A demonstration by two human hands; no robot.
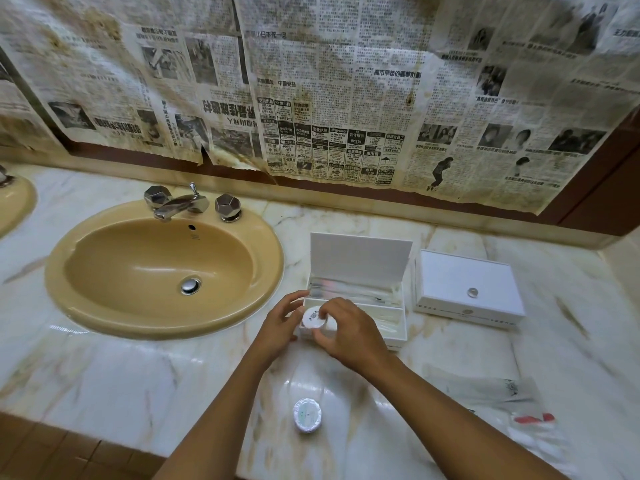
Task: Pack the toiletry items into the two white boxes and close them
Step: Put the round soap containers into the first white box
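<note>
At frame centre, a small round white container [314,317], judged light, rigid and smooth, is gripped by its rim between left hand [281,327] and right hand [349,332] over the open box [360,303].

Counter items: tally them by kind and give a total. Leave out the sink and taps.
White boxes: 2, one open, one shut
Round white packs: 2, one held by both hands, one loose
Clear plastic sachets: at least 2, blurred
Total: at least 6
</note>
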